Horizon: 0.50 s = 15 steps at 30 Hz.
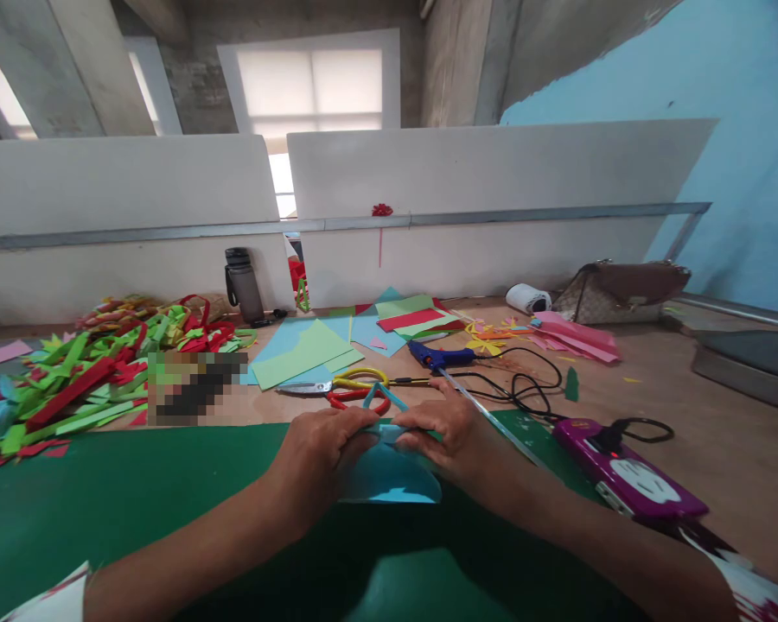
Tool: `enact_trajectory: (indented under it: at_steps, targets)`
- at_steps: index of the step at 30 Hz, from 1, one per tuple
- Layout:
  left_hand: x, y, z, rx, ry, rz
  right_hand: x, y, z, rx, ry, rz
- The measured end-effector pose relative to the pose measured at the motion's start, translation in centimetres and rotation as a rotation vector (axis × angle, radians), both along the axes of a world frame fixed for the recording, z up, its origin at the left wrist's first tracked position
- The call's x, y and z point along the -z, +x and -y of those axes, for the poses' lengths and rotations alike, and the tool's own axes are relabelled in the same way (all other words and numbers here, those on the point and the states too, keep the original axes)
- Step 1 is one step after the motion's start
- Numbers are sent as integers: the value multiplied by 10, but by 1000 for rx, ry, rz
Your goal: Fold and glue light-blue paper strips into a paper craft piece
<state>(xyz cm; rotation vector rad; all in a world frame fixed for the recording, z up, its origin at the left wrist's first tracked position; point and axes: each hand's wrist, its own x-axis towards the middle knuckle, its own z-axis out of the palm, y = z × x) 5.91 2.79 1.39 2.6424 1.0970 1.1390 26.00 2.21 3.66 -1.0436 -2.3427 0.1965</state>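
Note:
A piece of light-blue paper (389, 477) is between my two hands, its lower part curving down over the green mat (168, 501). My left hand (324, 449) pinches its upper left edge. On the upper right edge, my right hand (444, 428) pinches the same paper with thumb and fingers. Narrow blue strips stick up between the hands. Just beyond them lie scissors (361, 377) with red and yellow handles, blades pointing left. A blue glue gun (442, 356) rests past my right hand, a clear glue stick (493, 419) running from it toward my right forearm.
Cut paper scraps (84, 371) pile up at the left. Coloured sheets (311, 352), a dark bottle (243, 289), pink paper (574, 335) and a handbag (622, 294) stand or lie farther back. A purple power strip (628, 471) with black cable is at the right.

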Motion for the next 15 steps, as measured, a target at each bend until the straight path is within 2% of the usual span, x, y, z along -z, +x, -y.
enact_trajectory:
  at_steps: [6,15]
  targets:
    - [-3,1,0,-5,70,-11,6,3,-4,-55,97,20]
    - [-15,5,10,54,-111,131,6,2,-1,-80,180,-29]
